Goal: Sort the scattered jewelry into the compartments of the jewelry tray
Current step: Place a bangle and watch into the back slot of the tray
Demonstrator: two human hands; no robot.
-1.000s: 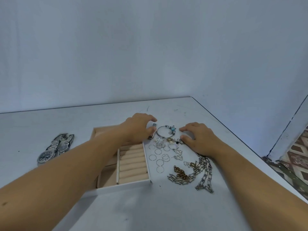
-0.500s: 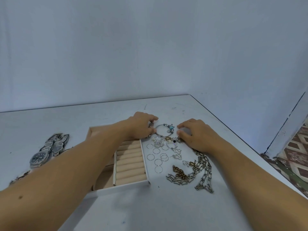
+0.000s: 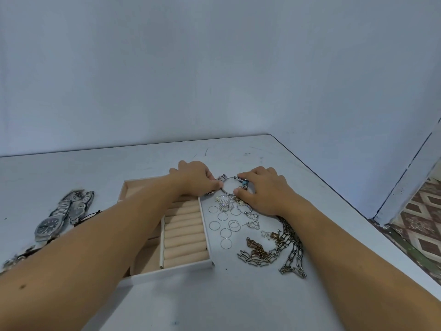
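At the far middle of the scuffed white table (image 3: 238, 297), the left hand (image 3: 193, 180) and right hand (image 3: 263, 191) meet over a thin silver wire bangle hung with turquoise and metal beads (image 3: 229, 178). Each hand's curled fingers pinch one side of it, the left at 9 o'clock and the right at 3 o'clock, so the bangle lies between them on the tabletop. At 6 o'clock from the bangle lie plain silver wire hoops (image 3: 222, 226). Chunky silver and bronze link chains (image 3: 287, 250) trail at 5 o'clock from the right hand, partly under its wrist. The white-rimmed beige jewelry tray with padded rolls (image 3: 171, 271) sits at 7 o'clock under the left forearm. Steel-band wristwatches (image 3: 51, 223) lie well apart at 8 o'clock.
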